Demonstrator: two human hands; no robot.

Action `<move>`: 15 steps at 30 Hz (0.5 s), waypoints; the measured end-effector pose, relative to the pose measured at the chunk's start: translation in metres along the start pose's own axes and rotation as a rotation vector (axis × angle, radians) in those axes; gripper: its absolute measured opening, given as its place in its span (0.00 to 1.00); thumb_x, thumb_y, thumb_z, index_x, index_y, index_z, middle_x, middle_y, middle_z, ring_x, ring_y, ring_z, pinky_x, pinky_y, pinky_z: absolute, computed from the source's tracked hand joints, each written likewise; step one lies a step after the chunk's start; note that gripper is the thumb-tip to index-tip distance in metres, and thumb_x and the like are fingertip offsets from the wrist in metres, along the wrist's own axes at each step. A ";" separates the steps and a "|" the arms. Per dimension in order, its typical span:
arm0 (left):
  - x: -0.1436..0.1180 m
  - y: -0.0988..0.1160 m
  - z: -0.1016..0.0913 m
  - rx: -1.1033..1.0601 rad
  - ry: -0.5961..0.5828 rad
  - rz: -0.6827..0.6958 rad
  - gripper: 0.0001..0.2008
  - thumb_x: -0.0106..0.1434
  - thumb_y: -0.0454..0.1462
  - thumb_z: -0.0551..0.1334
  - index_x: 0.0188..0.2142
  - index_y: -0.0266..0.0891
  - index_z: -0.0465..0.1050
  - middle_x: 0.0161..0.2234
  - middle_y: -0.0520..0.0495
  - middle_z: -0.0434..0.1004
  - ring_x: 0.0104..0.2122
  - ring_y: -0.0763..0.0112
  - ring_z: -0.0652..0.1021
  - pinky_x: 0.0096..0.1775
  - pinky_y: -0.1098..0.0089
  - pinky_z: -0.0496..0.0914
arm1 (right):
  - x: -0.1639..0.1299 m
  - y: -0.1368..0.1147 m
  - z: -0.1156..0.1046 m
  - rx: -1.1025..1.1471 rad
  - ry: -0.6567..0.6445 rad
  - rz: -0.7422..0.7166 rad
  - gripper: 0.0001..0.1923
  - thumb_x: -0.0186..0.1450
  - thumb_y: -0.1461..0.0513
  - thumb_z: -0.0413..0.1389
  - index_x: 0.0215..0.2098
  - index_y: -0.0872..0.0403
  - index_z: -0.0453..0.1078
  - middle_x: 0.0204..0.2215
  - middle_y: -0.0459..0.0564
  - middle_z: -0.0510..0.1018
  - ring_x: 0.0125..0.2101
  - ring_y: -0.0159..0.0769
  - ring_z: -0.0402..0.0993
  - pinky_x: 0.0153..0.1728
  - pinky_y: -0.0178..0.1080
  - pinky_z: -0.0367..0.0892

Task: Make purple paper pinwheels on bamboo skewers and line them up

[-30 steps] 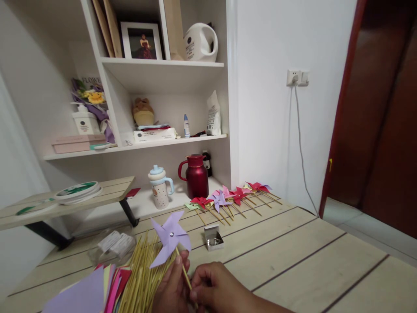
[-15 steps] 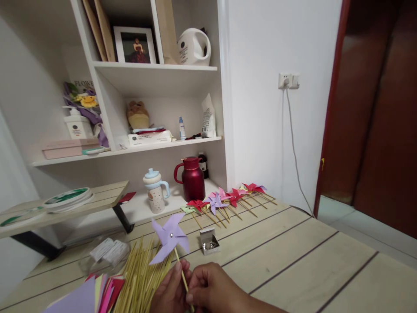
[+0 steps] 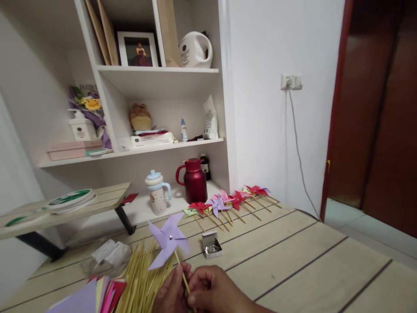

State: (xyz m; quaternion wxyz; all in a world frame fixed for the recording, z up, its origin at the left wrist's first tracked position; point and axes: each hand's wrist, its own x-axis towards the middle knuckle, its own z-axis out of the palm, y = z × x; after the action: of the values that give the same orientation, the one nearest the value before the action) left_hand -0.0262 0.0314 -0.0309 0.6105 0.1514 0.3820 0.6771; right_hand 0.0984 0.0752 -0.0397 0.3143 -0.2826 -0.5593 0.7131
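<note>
A light purple paper pinwheel (image 3: 167, 245) with a silver pin at its centre is held up on a thin wooden stick (image 3: 183, 271). My left hand (image 3: 172, 289) grips the stick from the left, thumb along it. Lower down the same stick, the fingers of my right hand (image 3: 211, 287) are pinched together on it. Under and behind the pinwheel lies a pile of loose sticks (image 3: 140, 274). Coloured paper sheets (image 3: 81, 298) are stacked left of them. A small open box of metal pins (image 3: 212, 248) sits beyond my right hand.
Several finished pinwheels (image 3: 221, 204) lie along the table's back edge. Near the shelf stand a red jug (image 3: 194, 180) and a speckled cup (image 3: 158, 198). A clear plastic bag (image 3: 109, 256) rests left of the sticks, and a raised wooden stand (image 3: 112, 193) holds plates.
The view has shifted slightly, so the surroundings appear a little further right and lower. Both hands keep their hold on the stick, and the pinwheel has barely moved.
</note>
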 end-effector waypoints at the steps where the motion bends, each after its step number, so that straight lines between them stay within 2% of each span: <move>1: -0.001 0.000 0.002 -0.005 0.000 0.012 0.16 0.39 0.38 0.79 0.27 0.35 0.80 0.26 0.46 0.83 0.28 0.68 0.81 0.33 0.73 0.76 | -0.001 -0.001 0.001 0.008 -0.011 0.011 0.17 0.42 0.57 0.67 0.25 0.56 0.68 0.17 0.40 0.72 0.17 0.26 0.67 0.22 0.30 0.59; 4: -0.008 0.001 0.009 -0.011 0.005 0.030 0.18 0.36 0.39 0.80 0.26 0.35 0.80 0.26 0.47 0.83 0.27 0.69 0.81 0.31 0.72 0.76 | -0.004 -0.004 0.001 0.014 -0.042 0.016 0.23 0.44 0.50 0.68 0.28 0.56 0.68 0.19 0.41 0.72 0.16 0.27 0.68 0.20 0.31 0.60; 7: -0.013 0.001 0.015 -0.015 0.013 0.030 0.17 0.37 0.40 0.80 0.26 0.36 0.80 0.26 0.48 0.83 0.27 0.70 0.81 0.31 0.72 0.76 | -0.009 -0.008 0.001 -0.033 -0.080 -0.026 0.29 0.52 0.40 0.62 0.30 0.56 0.67 0.22 0.44 0.74 0.16 0.27 0.69 0.18 0.30 0.59; 9: -0.015 0.002 0.016 -0.015 0.008 0.024 0.18 0.38 0.40 0.80 0.27 0.36 0.80 0.26 0.47 0.83 0.26 0.70 0.81 0.31 0.72 0.76 | -0.010 -0.008 0.001 -0.053 -0.099 -0.041 0.31 0.54 0.37 0.58 0.31 0.57 0.66 0.24 0.46 0.75 0.16 0.27 0.69 0.18 0.29 0.57; 11: -0.016 0.002 0.016 -0.012 -0.002 0.021 0.19 0.36 0.40 0.80 0.27 0.35 0.80 0.26 0.47 0.83 0.27 0.69 0.81 0.31 0.71 0.76 | -0.010 -0.007 0.001 -0.037 -0.095 -0.026 0.31 0.52 0.38 0.61 0.32 0.56 0.65 0.25 0.46 0.76 0.15 0.26 0.69 0.17 0.28 0.56; 15: -0.016 0.004 0.017 0.009 -0.010 0.013 0.20 0.34 0.41 0.80 0.26 0.34 0.80 0.26 0.45 0.83 0.26 0.66 0.81 0.28 0.70 0.76 | -0.008 -0.003 0.002 -0.004 -0.048 0.045 0.27 0.46 0.47 0.67 0.32 0.54 0.63 0.21 0.43 0.75 0.15 0.26 0.69 0.17 0.28 0.56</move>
State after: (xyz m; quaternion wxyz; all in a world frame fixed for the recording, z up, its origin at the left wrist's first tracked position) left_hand -0.0139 0.0220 -0.0127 0.6075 0.1600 0.3808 0.6785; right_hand 0.1021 0.0687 -0.0361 0.2844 -0.2786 -0.5615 0.7254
